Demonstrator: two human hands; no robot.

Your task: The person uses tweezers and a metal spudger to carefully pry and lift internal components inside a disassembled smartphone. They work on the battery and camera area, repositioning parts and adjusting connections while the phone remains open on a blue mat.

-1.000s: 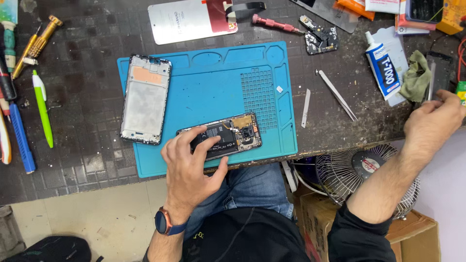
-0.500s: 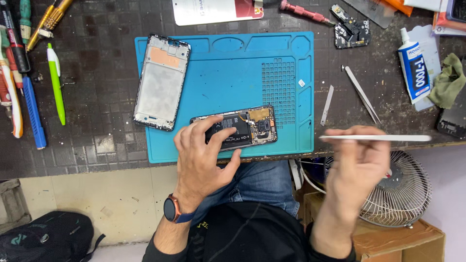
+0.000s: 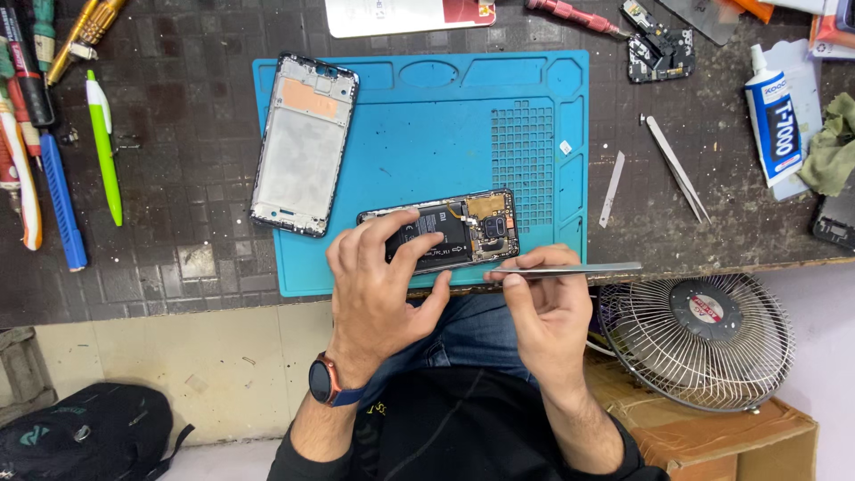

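Under the left hand (image 3: 378, 289) lies an opened phone (image 3: 445, 233), back cover off, on the near edge of a blue mat (image 3: 419, 116). The fingers (image 3: 383, 233) are spread and pressed on the phone's left half, with the thumb curled at its near edge; they pin the phone rather than close round it. The board and camera end shows just right of the fingertips.

The right hand (image 3: 543, 307) hangs just off the table edge, beside the phone's near right corner. Its thumb and forefinger pinch metal tweezers (image 3: 570, 268), which lie level and stick out to the right of the fingers, over a small fan (image 3: 695, 343) below the table.

Beyond the left fingers, further up the mat, rests an empty phone frame (image 3: 303, 142). Well to the right of the right hand lie a second pair of tweezers (image 3: 677, 167), a thin metal strip (image 3: 612, 175) and a glue tube (image 3: 773, 116). Pens and screwdrivers (image 3: 53, 125) lie far left.
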